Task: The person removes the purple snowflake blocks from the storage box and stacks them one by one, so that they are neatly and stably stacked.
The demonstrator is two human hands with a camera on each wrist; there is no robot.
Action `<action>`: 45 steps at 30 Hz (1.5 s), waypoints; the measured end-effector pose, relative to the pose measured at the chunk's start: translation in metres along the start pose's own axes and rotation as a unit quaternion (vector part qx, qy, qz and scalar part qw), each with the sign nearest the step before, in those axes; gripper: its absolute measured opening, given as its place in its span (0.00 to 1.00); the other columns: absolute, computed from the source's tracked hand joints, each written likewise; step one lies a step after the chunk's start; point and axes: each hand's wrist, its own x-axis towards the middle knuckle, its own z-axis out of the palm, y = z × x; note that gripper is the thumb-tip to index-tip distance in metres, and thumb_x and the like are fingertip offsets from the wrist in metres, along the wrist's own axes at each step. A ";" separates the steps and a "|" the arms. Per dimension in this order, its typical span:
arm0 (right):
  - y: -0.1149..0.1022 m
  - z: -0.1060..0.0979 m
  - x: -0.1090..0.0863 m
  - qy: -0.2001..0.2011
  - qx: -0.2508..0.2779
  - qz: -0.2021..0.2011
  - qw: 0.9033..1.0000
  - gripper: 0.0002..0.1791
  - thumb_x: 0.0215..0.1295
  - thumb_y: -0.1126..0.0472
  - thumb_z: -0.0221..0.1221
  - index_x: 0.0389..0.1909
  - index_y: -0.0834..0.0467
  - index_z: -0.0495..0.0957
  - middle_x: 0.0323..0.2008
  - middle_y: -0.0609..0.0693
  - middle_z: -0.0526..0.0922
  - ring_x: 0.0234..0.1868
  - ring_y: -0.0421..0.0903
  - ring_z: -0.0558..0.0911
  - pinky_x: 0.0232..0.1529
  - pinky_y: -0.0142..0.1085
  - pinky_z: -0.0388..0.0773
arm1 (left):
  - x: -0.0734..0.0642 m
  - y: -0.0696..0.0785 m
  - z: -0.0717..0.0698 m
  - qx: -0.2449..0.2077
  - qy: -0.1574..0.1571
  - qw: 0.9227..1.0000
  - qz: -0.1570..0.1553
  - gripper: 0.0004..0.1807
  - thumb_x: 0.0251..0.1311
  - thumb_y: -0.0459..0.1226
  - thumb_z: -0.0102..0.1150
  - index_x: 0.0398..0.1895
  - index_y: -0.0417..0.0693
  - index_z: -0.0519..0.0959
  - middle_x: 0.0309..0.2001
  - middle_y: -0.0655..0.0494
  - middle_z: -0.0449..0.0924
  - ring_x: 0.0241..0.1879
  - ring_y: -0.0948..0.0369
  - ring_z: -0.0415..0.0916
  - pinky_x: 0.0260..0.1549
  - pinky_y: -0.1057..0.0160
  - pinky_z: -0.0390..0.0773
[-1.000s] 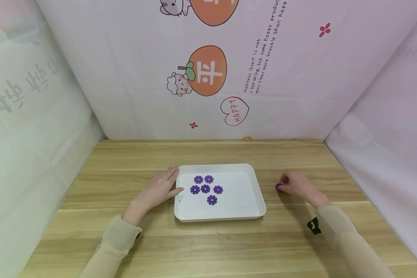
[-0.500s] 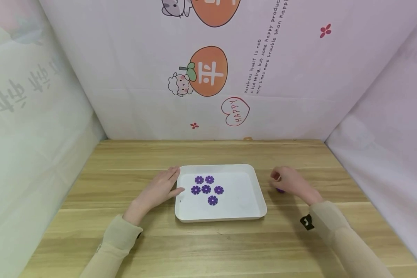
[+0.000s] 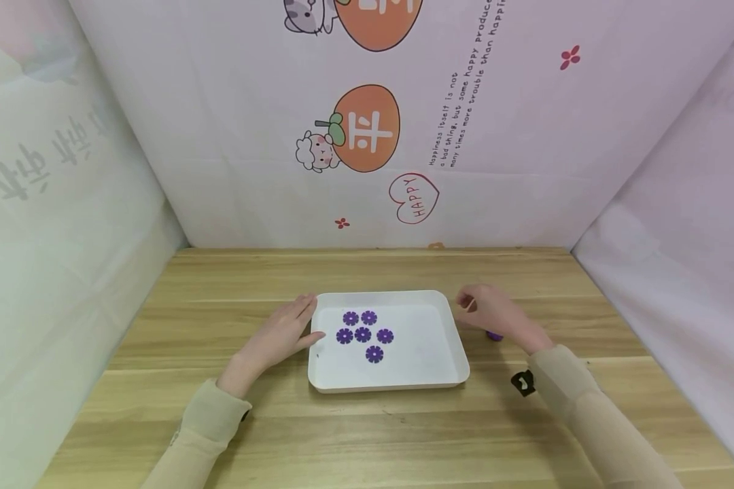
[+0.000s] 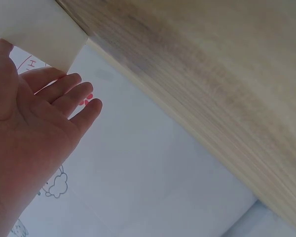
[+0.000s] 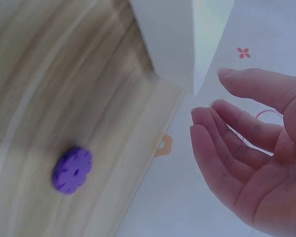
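My left hand point(image 3: 287, 331) rests at the left side of a white tray point(image 3: 449, 370), fingers straight along its far left corner and thumb over the rim. In the left wrist view the fingertips of the left hand point(image 4: 39, 108) touch the tray's wall point(image 4: 37, 29). Several purple notched discs point(image 3: 363, 335) lie flat in the tray's left half. My right hand point(image 3: 492, 314) hovers beside the tray's right rim, fingers loosely curved. Nothing shows between the thumb and fingers of the right hand point(image 5: 256, 143). A small purple stack of notched discs point(image 5: 72, 170) stands on the table below it.
The wooden table point(image 3: 373, 441) meets a white printed cloth point(image 3: 251, 136) at the back, with more cloth at both sides. A black piece point(image 3: 523, 383) hangs by the right cuff point(image 3: 556, 377).
My right hand has let go of the purple disc stack and moved left to the tray's right rim, leaving the stack on the table. The left hand and tray have stayed put.
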 end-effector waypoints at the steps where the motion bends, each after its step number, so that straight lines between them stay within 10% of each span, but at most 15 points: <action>1: -0.002 0.001 0.002 0.002 0.001 -0.005 1.000 0.12 0.60 0.63 0.65 0.41 0.67 0.81 0.38 0.61 0.87 0.35 0.52 0.87 0.39 0.44 0.87 | 0.000 0.000 0.000 -0.001 -0.002 1.000 -0.001 0.40 0.68 0.53 0.57 0.68 0.28 0.66 0.68 0.33 0.68 0.69 0.41 0.68 0.68 0.43 0.71; 45: -0.065 0.042 0.055 -0.091 0.007 -0.048 0.995 0.13 0.59 0.63 0.68 0.43 0.65 0.82 0.41 0.58 0.87 0.41 0.47 0.84 0.44 0.38 0.85 | 0.001 -0.002 0.003 -0.012 -0.013 1.000 -0.010 0.40 0.68 0.53 0.56 0.69 0.29 0.65 0.70 0.33 0.67 0.70 0.41 0.66 0.69 0.43 0.69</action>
